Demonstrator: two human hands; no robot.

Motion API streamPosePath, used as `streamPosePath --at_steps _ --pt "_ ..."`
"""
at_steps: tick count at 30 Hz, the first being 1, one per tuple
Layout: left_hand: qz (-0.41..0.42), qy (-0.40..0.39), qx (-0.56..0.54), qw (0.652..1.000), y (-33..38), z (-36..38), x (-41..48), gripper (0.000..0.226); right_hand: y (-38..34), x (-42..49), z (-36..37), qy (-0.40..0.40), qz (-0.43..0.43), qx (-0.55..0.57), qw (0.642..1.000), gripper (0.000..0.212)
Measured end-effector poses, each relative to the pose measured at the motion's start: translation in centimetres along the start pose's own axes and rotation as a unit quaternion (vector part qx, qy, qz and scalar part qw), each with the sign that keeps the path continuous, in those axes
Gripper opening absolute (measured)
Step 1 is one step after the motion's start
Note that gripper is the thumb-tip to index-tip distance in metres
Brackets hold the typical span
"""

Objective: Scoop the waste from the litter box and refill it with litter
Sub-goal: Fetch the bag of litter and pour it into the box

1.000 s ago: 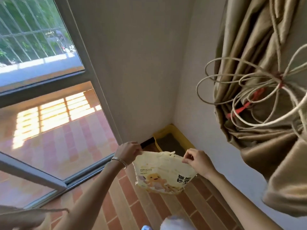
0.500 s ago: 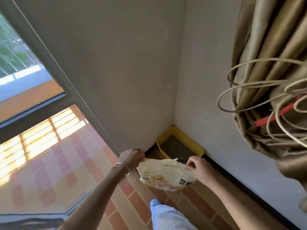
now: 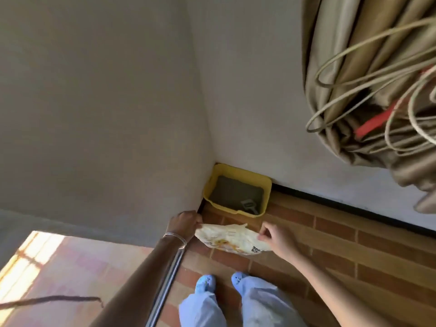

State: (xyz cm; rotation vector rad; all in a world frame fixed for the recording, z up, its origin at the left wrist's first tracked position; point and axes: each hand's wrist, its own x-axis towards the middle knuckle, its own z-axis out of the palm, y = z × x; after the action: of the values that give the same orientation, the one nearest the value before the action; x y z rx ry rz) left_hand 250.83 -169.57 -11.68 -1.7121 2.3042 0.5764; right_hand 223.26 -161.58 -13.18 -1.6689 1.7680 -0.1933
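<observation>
Crinkled cream plastic litter bag (image 3: pixel 232 239), held slack above the brick-patterned floor (image 3: pixel 330 244). The left hand (image 3: pixel 186 223) pinches its 9 o'clock edge with curled fingers; the right hand (image 3: pixel 276 237) pinches its 3 o'clock edge. At 12 o'clock from the bag, a rectangular yellow plastic litter box (image 3: pixel 236 170) sits in the wall corner, holding smooth grey litter (image 3: pixel 233 192) and a grey scoop (image 3: pixel 249 206) near its 5 o'clock corner.

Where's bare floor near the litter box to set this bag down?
Bare brick floor lies right of the yellow litter box, bordered by the black baseboard. A narrower strip runs between the box's front rim and your shoes, under the bag that your left hand and right hand hold. The corner is crowded: the box fills it.
</observation>
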Motion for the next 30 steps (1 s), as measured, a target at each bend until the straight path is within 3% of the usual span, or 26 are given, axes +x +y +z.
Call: streamPosePath --at_steps 5,13,25,28,30 --pt "0.056 -0.055 0.017 0.997 -1.5 1.9 3.5 0.017 0.5 0.5 4.1 0.052 0.111 0.085 0.989 0.034" --pt "0.083 -0.055 0.002 0.995 -2.9 6.9 8.8 0.01 2.4 3.5 9.2 0.081 0.185 0.067 0.977 0.011" --pt "0.125 -0.043 0.015 0.991 -8.1 28.5 21.4 0.013 16.0 15.1 28.1 0.079 0.15 0.035 0.985 0.015" --pt "0.134 0.009 -0.008 0.991 -9.2 32.3 24.6 0.012 18.8 18.1 31.2 0.15 0.115 0.027 0.982 0.014" --pt "0.166 0.09 -0.05 0.981 -10.2 33.6 27.2 0.006 20.1 20.2 31.9 0.225 0.06 0.025 0.972 0.013"
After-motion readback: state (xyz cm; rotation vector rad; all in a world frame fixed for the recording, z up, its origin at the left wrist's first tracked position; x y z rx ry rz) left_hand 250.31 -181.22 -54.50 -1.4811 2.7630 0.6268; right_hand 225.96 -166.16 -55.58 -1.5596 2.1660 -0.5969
